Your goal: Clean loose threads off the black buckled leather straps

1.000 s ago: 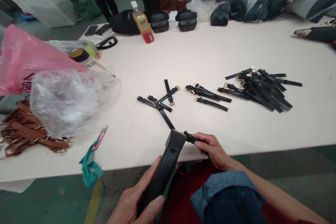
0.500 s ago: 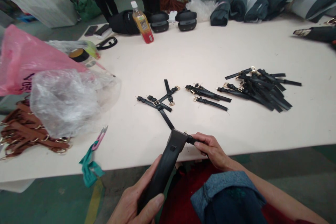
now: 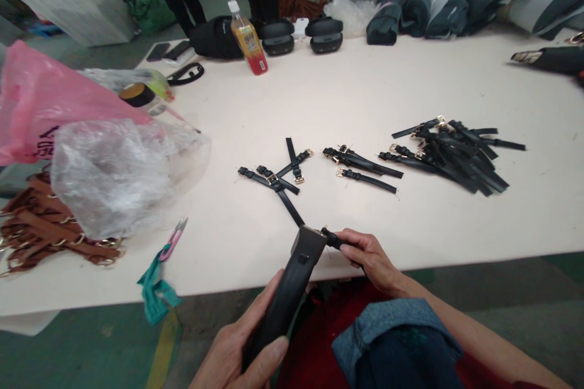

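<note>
My left hand (image 3: 244,346) is wrapped round the handle of a long black hand tool (image 3: 292,279) that points up toward the table edge. My right hand (image 3: 369,258) pinches one end of a thin black strap (image 3: 332,238) against the tool's flat head. On the white table (image 3: 319,103) just beyond lie a few loose black straps with gold buckles (image 3: 278,179), a small group (image 3: 360,164) to their right, and a larger pile (image 3: 456,149) farther right.
A crumpled clear plastic bag (image 3: 114,173) and a pink bag (image 3: 41,103) lie at the left, with brown straps (image 3: 41,237) beside them. Pink thread snips on a teal ribbon (image 3: 171,246) lie near the front edge. A drink bottle (image 3: 247,39), black cases and people's legs stand at the far side.
The tool and strap have barely shifted; my right hand stays pinched at the tool's head. Nothing else has moved.
</note>
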The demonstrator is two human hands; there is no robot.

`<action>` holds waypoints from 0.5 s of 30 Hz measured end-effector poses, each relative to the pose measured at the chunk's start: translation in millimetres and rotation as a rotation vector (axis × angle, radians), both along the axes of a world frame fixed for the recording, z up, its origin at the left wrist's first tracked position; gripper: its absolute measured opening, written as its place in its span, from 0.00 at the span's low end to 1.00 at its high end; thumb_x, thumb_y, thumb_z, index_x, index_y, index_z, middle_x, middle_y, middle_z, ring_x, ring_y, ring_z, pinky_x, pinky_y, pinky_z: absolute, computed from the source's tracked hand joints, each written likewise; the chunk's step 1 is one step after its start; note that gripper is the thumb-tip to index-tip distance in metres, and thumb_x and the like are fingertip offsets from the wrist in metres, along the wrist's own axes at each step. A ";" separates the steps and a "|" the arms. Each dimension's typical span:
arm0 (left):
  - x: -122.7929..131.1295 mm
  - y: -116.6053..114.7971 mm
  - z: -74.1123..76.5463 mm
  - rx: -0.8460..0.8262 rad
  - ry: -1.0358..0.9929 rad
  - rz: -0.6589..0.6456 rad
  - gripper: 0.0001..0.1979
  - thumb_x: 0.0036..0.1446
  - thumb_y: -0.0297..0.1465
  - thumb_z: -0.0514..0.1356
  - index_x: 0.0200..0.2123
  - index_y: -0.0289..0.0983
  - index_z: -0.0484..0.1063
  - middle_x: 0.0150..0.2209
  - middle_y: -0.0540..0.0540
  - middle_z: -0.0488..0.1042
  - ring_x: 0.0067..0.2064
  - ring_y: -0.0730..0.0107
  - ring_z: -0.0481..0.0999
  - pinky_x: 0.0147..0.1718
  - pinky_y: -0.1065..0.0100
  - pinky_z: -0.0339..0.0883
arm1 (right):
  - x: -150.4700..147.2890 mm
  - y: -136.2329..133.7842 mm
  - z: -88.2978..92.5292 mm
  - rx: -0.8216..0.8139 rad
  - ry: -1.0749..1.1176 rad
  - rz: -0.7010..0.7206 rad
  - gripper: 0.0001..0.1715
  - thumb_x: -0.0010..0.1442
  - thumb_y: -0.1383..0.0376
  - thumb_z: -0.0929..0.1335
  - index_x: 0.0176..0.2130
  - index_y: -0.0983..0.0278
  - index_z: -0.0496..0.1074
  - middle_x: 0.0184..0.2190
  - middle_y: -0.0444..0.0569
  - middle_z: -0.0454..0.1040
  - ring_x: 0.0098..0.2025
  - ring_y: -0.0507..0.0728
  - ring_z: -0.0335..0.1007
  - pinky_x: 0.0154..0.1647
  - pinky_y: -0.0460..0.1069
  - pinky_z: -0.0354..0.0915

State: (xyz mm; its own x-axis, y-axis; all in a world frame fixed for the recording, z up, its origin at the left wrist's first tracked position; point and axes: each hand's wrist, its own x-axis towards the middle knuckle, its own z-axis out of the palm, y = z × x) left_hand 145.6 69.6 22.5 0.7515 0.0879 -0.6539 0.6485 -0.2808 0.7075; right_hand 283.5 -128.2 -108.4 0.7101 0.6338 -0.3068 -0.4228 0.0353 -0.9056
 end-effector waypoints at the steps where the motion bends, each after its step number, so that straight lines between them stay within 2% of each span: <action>1: 0.8 -0.6 -0.5 0.003 -0.003 -0.003 0.38 0.56 0.48 0.55 0.66 0.41 0.48 0.30 0.48 0.74 0.22 0.72 0.65 0.22 0.72 0.62 | 1.2 -0.4 -0.4 -0.011 -0.010 0.010 0.18 0.57 0.58 0.67 0.45 0.62 0.75 0.26 0.42 0.61 0.25 0.49 0.52 0.25 0.46 0.48; 3: 2.5 -1.9 -3.3 0.009 -0.007 -0.007 0.38 0.57 0.47 0.54 0.66 0.39 0.47 0.25 0.50 0.72 0.22 0.71 0.66 0.22 0.72 0.62 | 4.5 -0.9 -2.6 -0.048 -0.062 0.041 0.18 0.57 0.59 0.66 0.45 0.62 0.75 0.27 0.43 0.63 0.26 0.50 0.54 0.26 0.46 0.51; 5: 4.0 -3.0 -8.9 0.018 -0.011 -0.009 0.38 0.59 0.47 0.53 0.67 0.38 0.46 0.24 0.51 0.71 0.22 0.71 0.66 0.22 0.73 0.61 | 8.9 -1.2 -7.3 -0.104 -0.162 0.088 0.17 0.57 0.61 0.65 0.44 0.63 0.76 0.29 0.45 0.68 0.29 0.53 0.60 0.29 0.47 0.55; 7: 4.9 -3.3 -17.0 0.013 -0.009 -0.017 0.37 0.60 0.46 0.53 0.67 0.38 0.45 0.28 0.50 0.74 0.22 0.72 0.66 0.22 0.73 0.62 | 14.0 -1.9 -14.1 -0.184 -0.278 0.131 0.17 0.57 0.63 0.64 0.45 0.62 0.75 0.36 0.47 0.72 0.36 0.56 0.65 0.36 0.49 0.60; 10: 5.0 -2.4 -30.4 -0.001 0.001 -0.041 0.36 0.61 0.45 0.52 0.67 0.39 0.44 0.36 0.47 0.76 0.22 0.74 0.67 0.23 0.73 0.63 | 22.0 -5.4 -24.7 -0.414 -0.463 0.175 0.22 0.57 0.67 0.63 0.51 0.61 0.72 0.46 0.50 0.74 0.45 0.60 0.67 0.46 0.53 0.61; 12: 4.5 -1.4 -37.9 0.000 0.008 -0.052 0.35 0.61 0.44 0.52 0.67 0.40 0.44 0.41 0.46 0.76 0.22 0.74 0.67 0.23 0.73 0.63 | 26.5 -9.1 -29.3 -0.616 -0.608 0.220 0.22 0.57 0.69 0.62 0.51 0.59 0.73 0.44 0.50 0.75 0.45 0.61 0.68 0.46 0.54 0.61; 15: 4.7 -0.2 -45.5 -0.003 0.023 -0.075 0.35 0.61 0.43 0.52 0.67 0.41 0.44 0.41 0.46 0.77 0.22 0.73 0.69 0.23 0.72 0.65 | 29.5 -13.8 -30.7 -0.836 -0.787 0.275 0.20 0.58 0.69 0.63 0.47 0.55 0.75 0.36 0.48 0.75 0.38 0.59 0.69 0.37 0.51 0.61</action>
State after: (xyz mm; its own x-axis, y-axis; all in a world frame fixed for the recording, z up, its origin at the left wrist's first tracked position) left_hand 150.3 69.4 -23.0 0.7406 0.0296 -0.6713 0.6418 -0.3272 0.6936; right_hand 313.1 -142.0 -139.2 0.7597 0.6053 -0.2376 0.3619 -0.6972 -0.6189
